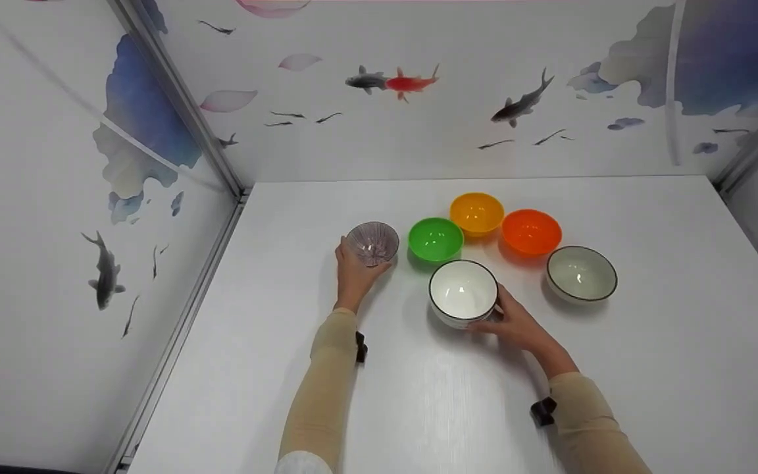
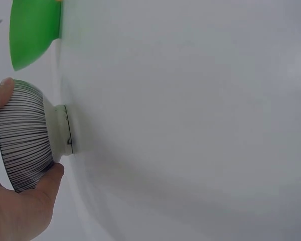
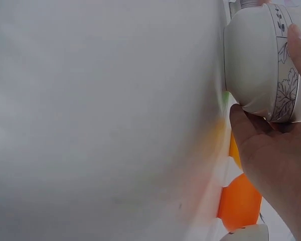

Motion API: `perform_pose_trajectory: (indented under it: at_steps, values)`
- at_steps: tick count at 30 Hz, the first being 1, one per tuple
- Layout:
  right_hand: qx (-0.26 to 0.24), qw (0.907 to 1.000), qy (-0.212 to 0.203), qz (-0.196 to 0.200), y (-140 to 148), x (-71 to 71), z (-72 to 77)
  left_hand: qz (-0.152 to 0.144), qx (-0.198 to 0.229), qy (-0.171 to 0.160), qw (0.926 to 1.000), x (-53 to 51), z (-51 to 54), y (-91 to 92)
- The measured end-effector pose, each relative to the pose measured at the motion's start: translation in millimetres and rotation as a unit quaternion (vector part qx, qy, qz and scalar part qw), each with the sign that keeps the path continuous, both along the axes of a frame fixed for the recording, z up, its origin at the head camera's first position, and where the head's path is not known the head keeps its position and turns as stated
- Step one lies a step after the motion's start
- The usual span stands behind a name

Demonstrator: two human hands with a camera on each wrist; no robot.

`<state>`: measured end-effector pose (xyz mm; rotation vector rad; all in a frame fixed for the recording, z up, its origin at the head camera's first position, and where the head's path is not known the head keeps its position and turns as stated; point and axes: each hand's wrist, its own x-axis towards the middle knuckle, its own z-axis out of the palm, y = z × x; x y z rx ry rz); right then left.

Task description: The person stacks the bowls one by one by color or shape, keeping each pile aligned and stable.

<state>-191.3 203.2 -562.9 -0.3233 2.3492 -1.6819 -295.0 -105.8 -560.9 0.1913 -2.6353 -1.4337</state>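
Tan sleeves (image 1: pixel 316 401) stretch over the white tabletop (image 1: pixel 445 408), where the right grip (image 1: pixel 520 326) grasps a dark-rimmed white bowl (image 1: pixel 463 293) by its side, left of a grey-green bowl (image 1: pixel 581 273) and nearer than an orange bowl (image 1: pixel 531 232), a yellow bowl (image 1: pixel 477 212) and a green bowl (image 1: pixel 436 240). Left of the green one, the left grip (image 1: pixel 356 276) clasps a striped bowl (image 1: pixel 374 240), though whether either held bowl touches the surface is hard to tell.

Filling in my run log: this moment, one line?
left hand: holds striped bowl; right hand: holds white bowl; untouched: green bowl, orange bowl
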Motion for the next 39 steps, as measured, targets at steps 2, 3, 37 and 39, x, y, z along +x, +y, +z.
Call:
perform_pose_trajectory:
  at_steps: [2,3,37,39]
  values:
    - [0.003,1.0000,0.000,-0.001,-0.1,-0.1,0.0,0.001,0.001,-0.001,1.0000,0.8,0.1,-0.7]
    - [0.005,1.0000,-0.001,-0.001,-0.2,-0.2,-0.2,0.001,0.003,-0.002,1.0000,1.3,0.3,-1.0]
    - [0.004,1.0000,0.008,0.004,-0.9,0.8,1.6,-0.010,-0.002,0.028,0.9996,16.2,7.9,-9.1]
    - [0.007,1.0000,0.006,0.003,-0.8,0.6,1.0,-0.010,-0.003,0.028,0.9996,16.9,8.0,-9.1]
